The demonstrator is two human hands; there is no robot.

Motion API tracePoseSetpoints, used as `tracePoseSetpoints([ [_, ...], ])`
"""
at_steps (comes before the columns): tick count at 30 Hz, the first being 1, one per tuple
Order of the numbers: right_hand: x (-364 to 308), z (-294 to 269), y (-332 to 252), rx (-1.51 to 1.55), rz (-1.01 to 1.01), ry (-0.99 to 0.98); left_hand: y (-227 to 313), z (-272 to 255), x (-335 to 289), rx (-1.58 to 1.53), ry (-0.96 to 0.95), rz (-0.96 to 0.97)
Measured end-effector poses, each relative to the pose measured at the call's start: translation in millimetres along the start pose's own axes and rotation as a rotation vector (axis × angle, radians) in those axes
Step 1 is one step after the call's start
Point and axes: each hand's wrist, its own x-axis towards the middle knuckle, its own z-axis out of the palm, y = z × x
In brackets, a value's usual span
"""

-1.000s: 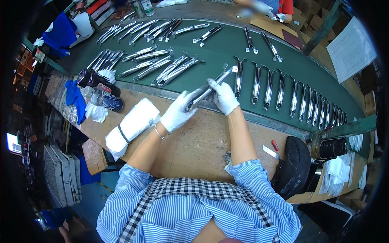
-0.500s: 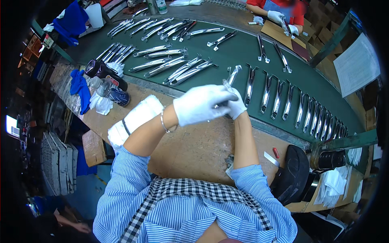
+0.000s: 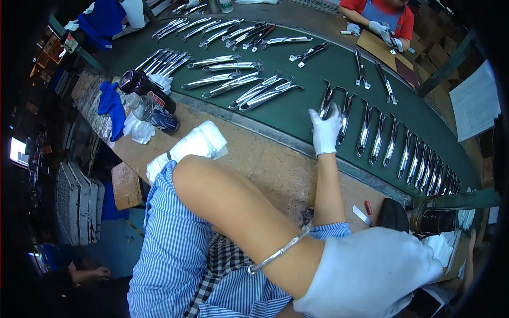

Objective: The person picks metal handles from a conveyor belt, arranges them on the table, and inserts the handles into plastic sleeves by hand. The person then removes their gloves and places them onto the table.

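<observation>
Taking the worker as facing twelve, I see a green belt run from ten o'clock to about three; its flat face probably spares the polished metal lying on it. Nearer is the scuffed wooden table. The room is crowded: a co-worker in red at one, a paper sheet at two, grey boards standing at eight.

The left hand, gloved, is out toward four, its arm across the body; it is blurred, and I cannot tell whether it grips anything. The right hand is at two, its fingers closed round the near end of a metal piece on the belt, perhaps to keep it in line with the row toward three, whose pieces seem spaced for easy picking.

A flask and a bottle sit at ten, likely clear of the work. Smallest, toward four, are a pale blade and a red stub.
</observation>
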Motion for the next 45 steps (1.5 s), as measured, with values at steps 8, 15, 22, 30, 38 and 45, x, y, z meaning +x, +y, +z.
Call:
tracePoseSetpoints([
  [8, -8.9, -5.0, -5.4, -0.097, -0.060, 0.079, 3.1, 2.5, -11.7, -0.108, 0.290, 0.156],
  [15, -11.8, 8.3, -16.8, -0.058, -0.049, 0.037, 0.3, 7.4, -21.6, -0.091, 0.485, 0.216],
  [22, -4.4, 3.5, -10.9, -0.122, 0.049, 0.067, -35.8, -41.3, -37.0, -0.023, 0.514, 0.094],
  [30, -11.1, 1.9, -17.5, -0.131, -0.054, 0.067, -318.2, -119.6, -97.3, 1.032, 0.744, -0.935],
  [38, -12.6, -0.8, -17.6, -0.147, -0.039, 0.064, -344.5, -114.3, -100.7, 1.029, 0.651, -0.928],
  [45, -9.3, 3.8, -11.4, 0.233, 0.060, -0.133, -357.2, -96.6, -114.2, 0.582, 0.767, -0.654],
])
